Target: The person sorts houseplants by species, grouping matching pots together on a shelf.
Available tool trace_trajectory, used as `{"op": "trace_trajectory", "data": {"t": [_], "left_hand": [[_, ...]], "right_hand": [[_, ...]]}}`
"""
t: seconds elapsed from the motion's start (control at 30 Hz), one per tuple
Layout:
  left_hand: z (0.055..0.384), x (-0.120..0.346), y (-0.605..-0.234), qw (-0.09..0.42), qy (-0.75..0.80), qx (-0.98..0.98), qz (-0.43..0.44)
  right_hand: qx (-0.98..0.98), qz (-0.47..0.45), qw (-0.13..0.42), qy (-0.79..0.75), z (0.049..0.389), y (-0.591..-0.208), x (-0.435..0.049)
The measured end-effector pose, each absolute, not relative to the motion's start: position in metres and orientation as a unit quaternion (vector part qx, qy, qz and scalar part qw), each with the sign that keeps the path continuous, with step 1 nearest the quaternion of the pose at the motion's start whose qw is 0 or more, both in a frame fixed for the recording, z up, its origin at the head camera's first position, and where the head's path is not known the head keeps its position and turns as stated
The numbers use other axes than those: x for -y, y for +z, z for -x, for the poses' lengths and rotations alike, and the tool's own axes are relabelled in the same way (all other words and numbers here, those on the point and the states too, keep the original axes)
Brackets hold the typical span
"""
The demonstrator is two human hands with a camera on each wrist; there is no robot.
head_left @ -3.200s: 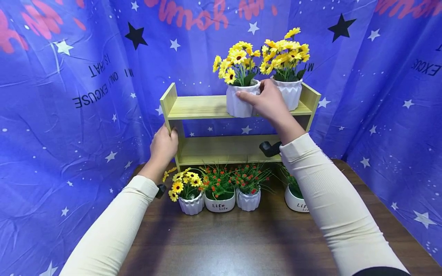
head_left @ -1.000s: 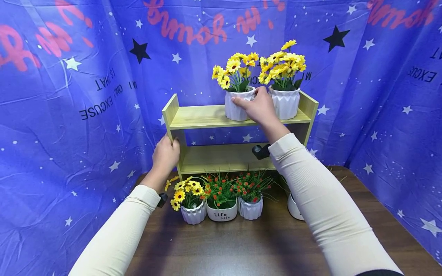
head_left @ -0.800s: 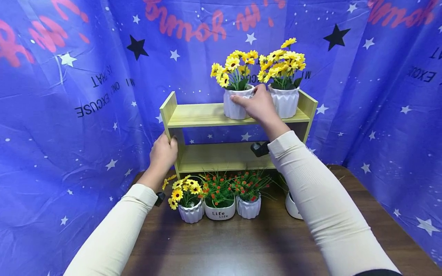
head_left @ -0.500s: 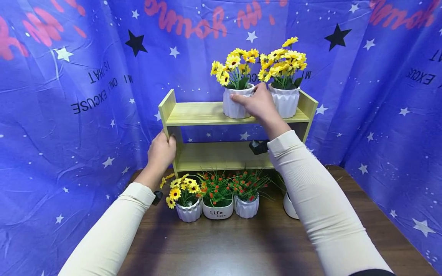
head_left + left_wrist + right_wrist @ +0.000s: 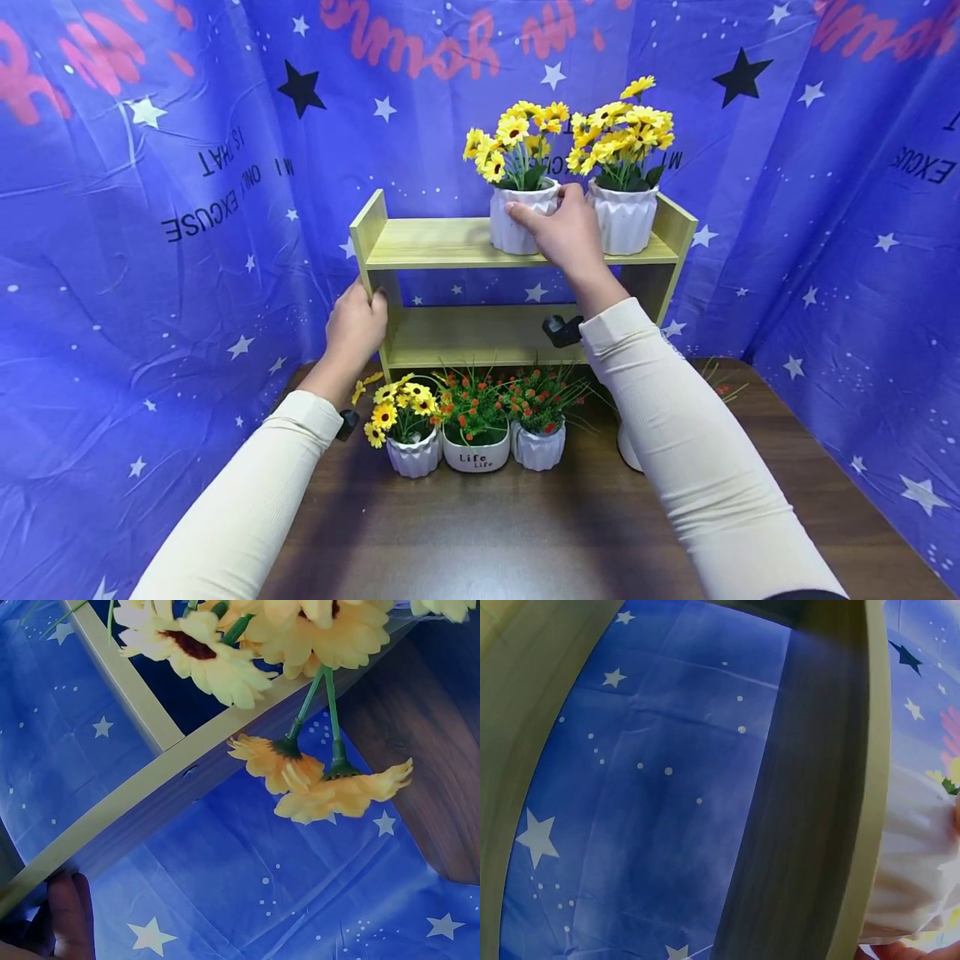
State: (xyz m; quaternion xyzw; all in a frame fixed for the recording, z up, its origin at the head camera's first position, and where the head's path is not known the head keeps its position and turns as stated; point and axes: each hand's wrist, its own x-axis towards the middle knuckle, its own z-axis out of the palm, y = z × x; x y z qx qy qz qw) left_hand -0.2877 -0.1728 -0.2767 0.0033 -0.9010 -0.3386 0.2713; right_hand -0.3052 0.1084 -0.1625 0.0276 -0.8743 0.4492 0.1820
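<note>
My right hand [image 5: 570, 233] pinches the rim of a white fluted flowerpot [image 5: 506, 223] holding yellow artificial sunflowers [image 5: 513, 137], thumb on the front. This pot stands on the top board of a light wooden two-tier shelf [image 5: 435, 242], left of a matching pot [image 5: 624, 221] of yellow flowers. Around the shelf's left side panel [image 5: 367, 229], my left hand [image 5: 356, 329] is gripping below the top board. In the left wrist view, fingers [image 5: 69, 915] lie against that panel. The right wrist view has the held pot [image 5: 915, 862] at its right edge, past the board.
In front of the shelf on the brown table [image 5: 465, 533] stand a sunflower pot [image 5: 414, 457], an oval "Life" pot [image 5: 476, 457] and a fluted red-flowered pot [image 5: 538, 450]. Another white pot [image 5: 627, 450] is mostly behind my right sleeve. Blue star-patterned curtains [image 5: 150, 250] surround the table.
Since the earliest frame, the pot in my right hand has shifted back from the top board's front edge, level with its neighbour. My left hand keeps its grip; the view has tilted slightly.
</note>
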Motion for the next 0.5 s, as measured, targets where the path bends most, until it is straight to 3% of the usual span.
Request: {"op": "trace_trajectory", "data": {"t": [0.17,0.5], "left_hand": [[0.288,0.174,-0.286,0.258,-0.337,0.905,-0.012],[0.296,0.175,-0.275,0.268,-0.34,0.901,0.004]], "right_hand": [[0.855,-0.053,0.199,0.475,0.299,-0.185,-0.109],[0.77,-0.139,0.28,0.555,0.255,-0.219,-0.116]]}}
